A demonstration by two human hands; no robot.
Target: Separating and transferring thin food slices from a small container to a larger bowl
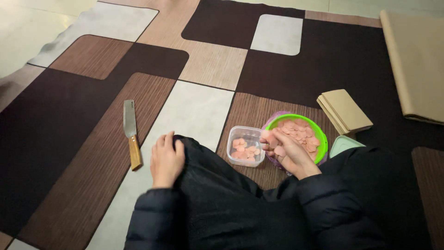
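My right hand point(286, 150) reaches over the near edge of a green-rimmed bowl point(323, 147) filled with thin pink slices point(300, 132), and its fingers are closed on some of those slices. Just left of it stands a small clear plastic container point(245, 145) with several pink slices inside. My left hand point(165, 159) rests on my dark-trousered knee, fingers loosely apart, holding nothing. A knife point(131, 132) with a wooden handle lies on the mat to the left of that hand.
I sit on a patterned mat point(92, 139) of brown, beige and white blocks. A stack of folded tan paper point(343, 111) lies behind the bowl, a larger tan sheet point(414, 60) at far right, and a pale green lid point(344, 144) beside the bowl.
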